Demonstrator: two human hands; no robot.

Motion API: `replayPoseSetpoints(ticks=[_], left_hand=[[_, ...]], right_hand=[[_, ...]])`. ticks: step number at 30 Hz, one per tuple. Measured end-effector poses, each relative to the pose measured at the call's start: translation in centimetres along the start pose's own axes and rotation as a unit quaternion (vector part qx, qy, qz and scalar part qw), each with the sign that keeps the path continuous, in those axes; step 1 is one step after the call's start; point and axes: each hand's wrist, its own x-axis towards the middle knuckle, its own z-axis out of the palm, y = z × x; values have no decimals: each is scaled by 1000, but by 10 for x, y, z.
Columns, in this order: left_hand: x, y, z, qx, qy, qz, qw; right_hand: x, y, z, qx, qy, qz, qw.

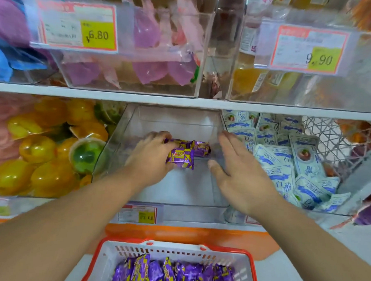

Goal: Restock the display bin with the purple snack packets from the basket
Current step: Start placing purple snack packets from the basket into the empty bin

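Nearest: one white basket (246,270), red-rimmed, heaped with purple snack packets (170,274). Beyond it, one clear display bin (218,197); left hand (152,158) grips several purple packets (183,156) inside; right hand (240,170) hovers, fingers straight.

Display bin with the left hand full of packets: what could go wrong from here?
1. The left hand grips several purple packets loosely bunched; one may slip out before it is placed.
2. The clear display bin sits beside the white-and-blue packets; a tossed packet could cross over.
3. The open right hand supports nothing.
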Motion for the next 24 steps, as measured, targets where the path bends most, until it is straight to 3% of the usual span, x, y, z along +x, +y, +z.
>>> replayPoseSetpoints(ticks=[8,13,16,24], left_hand=[[15,-3,30,78,-67,-16,995],[7,9,27,40,-67,21,997],[2,13,28,26,-124,53,990],[-1,11,21,62,-263,32,962]], right_hand=[[-1,2,-1,1,-16,-1,1000],[-2,1,-3,6,-17,0,1000],[-1,1,-2,4,-21,6,1000],[-2,-2,-4,8,-26,14,1000]])
